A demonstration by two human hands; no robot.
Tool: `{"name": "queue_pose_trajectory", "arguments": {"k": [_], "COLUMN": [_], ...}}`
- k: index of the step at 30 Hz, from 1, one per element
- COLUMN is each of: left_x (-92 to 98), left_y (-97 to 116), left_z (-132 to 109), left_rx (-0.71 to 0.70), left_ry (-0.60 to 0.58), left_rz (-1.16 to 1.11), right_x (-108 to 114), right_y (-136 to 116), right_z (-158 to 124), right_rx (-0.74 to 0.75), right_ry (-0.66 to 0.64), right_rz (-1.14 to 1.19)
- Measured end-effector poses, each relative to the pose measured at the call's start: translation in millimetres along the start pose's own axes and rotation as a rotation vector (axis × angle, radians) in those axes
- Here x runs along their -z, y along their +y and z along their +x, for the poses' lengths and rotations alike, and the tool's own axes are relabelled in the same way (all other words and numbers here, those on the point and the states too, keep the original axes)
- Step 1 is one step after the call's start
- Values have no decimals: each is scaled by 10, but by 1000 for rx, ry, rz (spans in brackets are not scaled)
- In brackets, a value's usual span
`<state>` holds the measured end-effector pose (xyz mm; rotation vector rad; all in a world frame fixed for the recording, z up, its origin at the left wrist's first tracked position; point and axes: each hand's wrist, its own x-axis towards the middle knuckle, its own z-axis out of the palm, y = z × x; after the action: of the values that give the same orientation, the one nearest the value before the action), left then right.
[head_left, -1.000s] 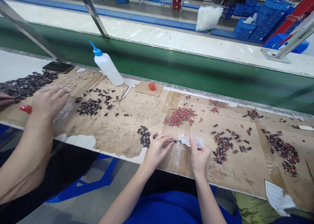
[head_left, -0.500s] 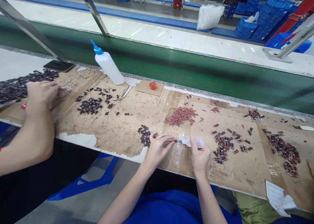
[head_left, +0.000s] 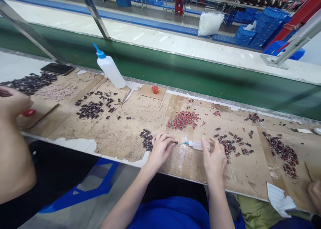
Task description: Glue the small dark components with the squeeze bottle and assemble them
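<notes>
My left hand (head_left: 162, 148) pinches a small dark part (head_left: 176, 142) at its fingertips, just right of a pile of black pieces (head_left: 146, 138). My right hand (head_left: 215, 155) holds a small translucent bottle (head_left: 197, 145) on its side. The bottle's blue tip points left, a short gap from the dark part. Beyond my hands lies a heap of red and silver pieces (head_left: 183, 119). A pile of black and red pieces (head_left: 227, 145) is partly hidden behind my right hand.
A large white bottle (head_left: 112, 72) leans at the back, left of a red cap (head_left: 154, 89) on cardboard. A co-worker's hand (head_left: 15, 103) is at far left, another person's hand (head_left: 315, 192) at far right. A phone (head_left: 57, 69) lies at back left; a green belt (head_left: 175, 72) runs behind.
The small bottle's tip has drawn back rightward from the dark part, and my right hand has moved right. The left co-worker's hand has shifted left; another person's hand has appeared at far right.
</notes>
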<state>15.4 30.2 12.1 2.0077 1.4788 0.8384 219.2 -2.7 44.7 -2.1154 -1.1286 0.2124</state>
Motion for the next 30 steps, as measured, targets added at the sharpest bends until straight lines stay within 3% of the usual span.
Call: {"name": "queue_pose_trajectory", "arguments": {"k": [3,6,10,14,18,23,26,30], "left_x": [79,157,193,203,220,210,195,180], "left_y": [-62,-65,25,94,122,183,233,293], "left_z": [15,18,-19,-46,-25,-1,-8,-30], "left_rx": [7,-21,-24,-24,-21,-9,-16,-21], "left_ry": [79,130,155,148,153,173,187,208], "left_rz": [-75,-159,-223,-289,-312,-251,-222,-190], "right_x": [44,-49,-296,-394,-265,-102,-107,-159], "right_y": [19,4,-30,-42,-138,-379,-469,-493], "right_z": [271,611,955,1062,901,324,17,-127], "right_rx": [193,376,379,348,356,345,290,175], "right_ry": [76,-37,-170,-240,-266,-441,-544,-547], "right_rz": [-105,-130,-120,-143,19,443,541,621]}}
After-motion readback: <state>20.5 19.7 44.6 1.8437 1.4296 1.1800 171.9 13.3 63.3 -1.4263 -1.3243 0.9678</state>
